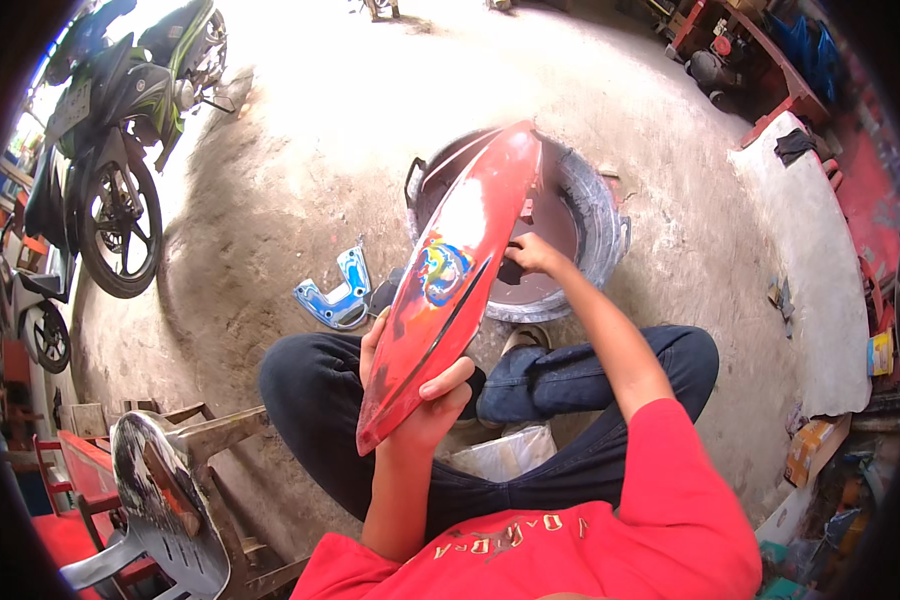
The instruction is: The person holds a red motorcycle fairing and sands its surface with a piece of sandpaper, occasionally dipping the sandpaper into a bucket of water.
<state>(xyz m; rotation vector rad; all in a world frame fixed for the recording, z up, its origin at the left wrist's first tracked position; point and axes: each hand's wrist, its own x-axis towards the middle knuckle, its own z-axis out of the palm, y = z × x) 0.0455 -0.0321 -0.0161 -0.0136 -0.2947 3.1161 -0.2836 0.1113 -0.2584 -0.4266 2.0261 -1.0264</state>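
Observation:
A long red motorcycle body panel (455, 245) slants across the middle, its far end above the basin. Its glossy paint is worn in places, with a patch of blue, yellow and white layers showing through. My left hand (435, 405) grips the near end from below, thumb and fingers on opposite edges. Over the basin, beside the panel's right edge, my right hand (536, 253) is closed on a small dark piece (511, 268) whose kind I cannot make out. The round grey basin (602, 205) holds murky brownish water, partly hidden behind the panel.
A blue and white cut-out part (336, 298) lies on the concrete floor left of the basin. Between my legs sits a pale wrapped block (510, 454). A motorcycle (120, 200) stands far left, a worn grey chair (175, 500) near left, a pale slab (818, 290) right.

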